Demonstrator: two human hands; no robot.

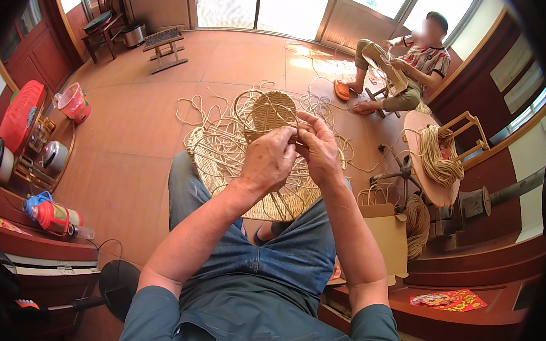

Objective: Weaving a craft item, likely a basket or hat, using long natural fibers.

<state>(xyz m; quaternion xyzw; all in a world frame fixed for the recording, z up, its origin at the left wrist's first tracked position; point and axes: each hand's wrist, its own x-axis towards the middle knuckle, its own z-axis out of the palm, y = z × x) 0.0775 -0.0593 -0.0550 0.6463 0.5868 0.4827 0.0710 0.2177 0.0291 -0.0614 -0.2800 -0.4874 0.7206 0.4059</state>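
The left hand (268,161) and right hand (320,151) pinch a straw cord (297,124) together, seemingly for close control; just beneath both, the woven mat (213,178) rests on the lap (293,254) (likely for steadiness).

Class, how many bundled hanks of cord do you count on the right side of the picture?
2: one hank on the pale rounded board, another beside the cardboard box. More may be hidden.

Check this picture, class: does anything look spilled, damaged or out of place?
Tangled cord spreads over the woven piece and trails across the floor ahead, looking untidy against the bundled coil at right. Nothing looks clearly spilled or damaged.
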